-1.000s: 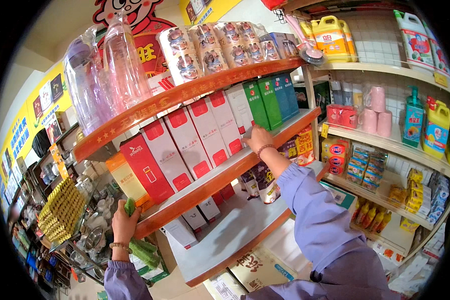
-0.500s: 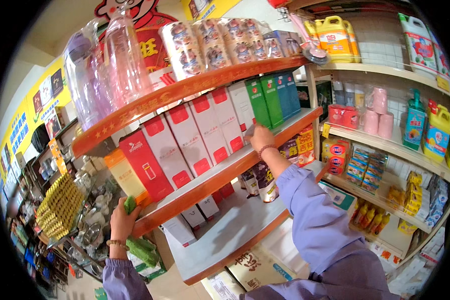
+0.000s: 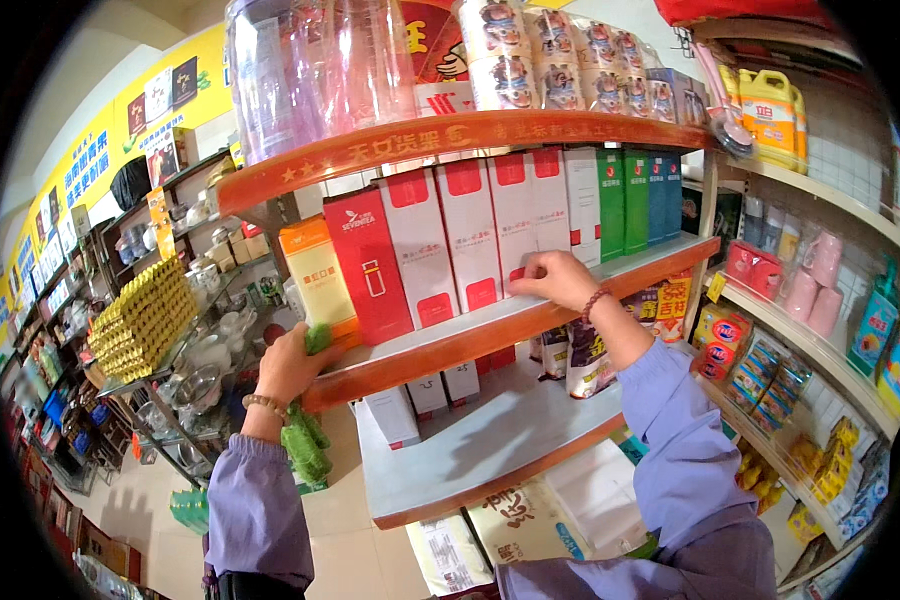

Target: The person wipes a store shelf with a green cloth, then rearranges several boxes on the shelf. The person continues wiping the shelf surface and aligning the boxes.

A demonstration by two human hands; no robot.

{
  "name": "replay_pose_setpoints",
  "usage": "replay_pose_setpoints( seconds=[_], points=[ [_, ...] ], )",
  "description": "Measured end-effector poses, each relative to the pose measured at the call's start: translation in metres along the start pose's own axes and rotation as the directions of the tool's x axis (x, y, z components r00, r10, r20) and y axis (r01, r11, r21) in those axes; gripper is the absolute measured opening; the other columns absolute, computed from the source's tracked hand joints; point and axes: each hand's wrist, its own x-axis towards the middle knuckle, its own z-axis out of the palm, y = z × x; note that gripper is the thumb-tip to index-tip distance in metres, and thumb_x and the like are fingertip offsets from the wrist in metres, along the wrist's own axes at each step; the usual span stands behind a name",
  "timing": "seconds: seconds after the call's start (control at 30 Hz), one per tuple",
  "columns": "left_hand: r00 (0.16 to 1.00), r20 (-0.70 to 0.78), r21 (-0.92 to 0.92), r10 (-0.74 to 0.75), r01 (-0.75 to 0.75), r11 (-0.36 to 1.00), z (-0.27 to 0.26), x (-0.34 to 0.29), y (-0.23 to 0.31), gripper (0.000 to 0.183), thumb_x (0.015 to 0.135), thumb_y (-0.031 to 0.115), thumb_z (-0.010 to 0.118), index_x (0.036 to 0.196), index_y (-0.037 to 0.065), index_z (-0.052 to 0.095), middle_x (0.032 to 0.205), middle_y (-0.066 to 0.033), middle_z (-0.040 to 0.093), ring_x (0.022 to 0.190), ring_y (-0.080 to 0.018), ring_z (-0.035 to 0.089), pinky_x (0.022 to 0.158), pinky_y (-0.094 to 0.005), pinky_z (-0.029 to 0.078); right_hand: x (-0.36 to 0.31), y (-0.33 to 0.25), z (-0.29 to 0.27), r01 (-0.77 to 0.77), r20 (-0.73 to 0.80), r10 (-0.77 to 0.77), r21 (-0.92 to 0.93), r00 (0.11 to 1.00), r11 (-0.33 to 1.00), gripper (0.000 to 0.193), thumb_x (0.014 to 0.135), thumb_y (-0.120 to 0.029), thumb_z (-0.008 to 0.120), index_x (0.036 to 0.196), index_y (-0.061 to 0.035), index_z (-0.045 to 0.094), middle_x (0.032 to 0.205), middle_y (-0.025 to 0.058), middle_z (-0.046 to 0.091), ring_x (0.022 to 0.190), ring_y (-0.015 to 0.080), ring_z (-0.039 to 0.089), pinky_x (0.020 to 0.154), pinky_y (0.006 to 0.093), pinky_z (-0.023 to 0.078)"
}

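Note:
My left hand (image 3: pixel 285 370) is closed around a fuzzy green cloth (image 3: pixel 305 445) at the left end of an orange-edged shelf (image 3: pixel 440 360). Part of the cloth pokes out above the fingers; the rest hangs below the wrist. With curled, pinched fingers, my right hand (image 3: pixel 562 280) is against the lower front of the tall white-and-red boxes (image 3: pixel 467 225). Whatever lies between those fingertips is hidden. The boxes stand upright in a row, with a red box (image 3: pixel 368 270) and a yellow-orange box (image 3: pixel 310 268) to their left. Green boxes (image 3: pixel 623 205) and blue boxes (image 3: pixel 667 200) are on the right.
Above are toilet paper packs (image 3: pixel 570 62) and plastic-wrapped bottles (image 3: pixel 360 80). A lower shelf (image 3: pixel 510 440) holds small white boxes (image 3: pixel 393 415) and snack bags (image 3: pixel 587 365). Detergent jugs (image 3: pixel 770 112) and pink cups (image 3: pixel 815 285) fill the right shelves. Yellow egg trays (image 3: pixel 142 320) are stacked left.
The view has turned left and the shelf looks more level. My right hand has moved left along the row of boxes. My left hand still holds the cloth at the shelf's end.

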Motion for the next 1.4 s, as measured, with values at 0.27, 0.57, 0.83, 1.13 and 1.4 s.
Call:
replay_pose_setpoints(
  seconds=[0.27,0.57,0.83,1.13,1.4],
  points=[
    [0.997,0.026,0.027,-0.078,0.078,0.997,0.001,0.008,0.009,0.055,0.079,0.057,0.064,0.096,0.005,0.063,0.089,-0.0210,0.067,0.087,-0.0387,0.064,0.073,-0.0471,0.049,0.010,-0.112,0.068,0.255,0.131,-0.251,-0.020,0.959,0.967,0.042,0.072,-0.051,0.074,0.072,-0.0093,0.066,0.072,0.0093,0.066,0.069,0.0282,0.063,0.061,0.0401,0.048],
    [0.997,-0.032,-0.006,-0.066,0.065,0.998,0.007,0.007,0.003,0.039,0.081,0.047,0.062,0.097,0.011,0.065,0.092,-0.0171,0.067,0.090,-0.0372,0.063,0.075,-0.0459,0.050,0.021,-0.141,0.112,0.175,0.044,-0.170,-0.150,0.984,0.973,0.032,0.073,-0.040,0.072,0.063,-0.0097,0.069,0.066,0.0138,0.065,0.064,0.0309,0.063,0.059,0.0435,0.049],
    [0.998,-0.021,0.012,-0.057,0.057,0.998,0.014,0.018,-0.004,0.035,0.084,0.043,0.061,0.100,0.013,0.066,0.094,-0.0164,0.067,0.091,-0.0362,0.063,0.075,-0.0456,0.051,0.024,-0.142,0.116,0.172,0.055,-0.165,-0.193,0.985,0.966,0.031,0.075,-0.038,0.072,0.064,-0.0099,0.068,0.067,0.0152,0.065,0.067,0.0319,0.064,0.063,0.0437,0.050],
    [0.997,0.001,0.063,-0.073,0.073,0.995,0.012,0.016,-0.003,0.042,0.085,0.047,0.060,0.100,0.008,0.066,0.095,-0.0195,0.067,0.093,-0.0381,0.062,0.078,-0.0463,0.049,0.010,-0.135,0.107,0.181,-0.035,-0.184,-0.068,0.982,0.981,0.043,0.082,-0.048,0.063,0.070,-0.0065,0.069,0.067,0.0129,0.064,0.065,0.0313,0.061,0.060,0.0412,0.048],
    [0.988,-0.016,0.090,-0.156,0.157,0.984,0.006,0.013,0.009,0.050,0.083,0.053,0.060,0.108,0.009,0.059,0.101,-0.0204,0.066,0.096,-0.0387,0.062,0.079,-0.0466,0.050,0.017,-0.040,0.015,-0.061,-0.229,0.025,-0.152,0.973,0.986,0.044,0.085,-0.045,0.058,0.084,-0.0031,0.072,0.071,0.0109,0.068,0.066,0.0236,0.064,0.062,0.0342,0.049]
  ],
)
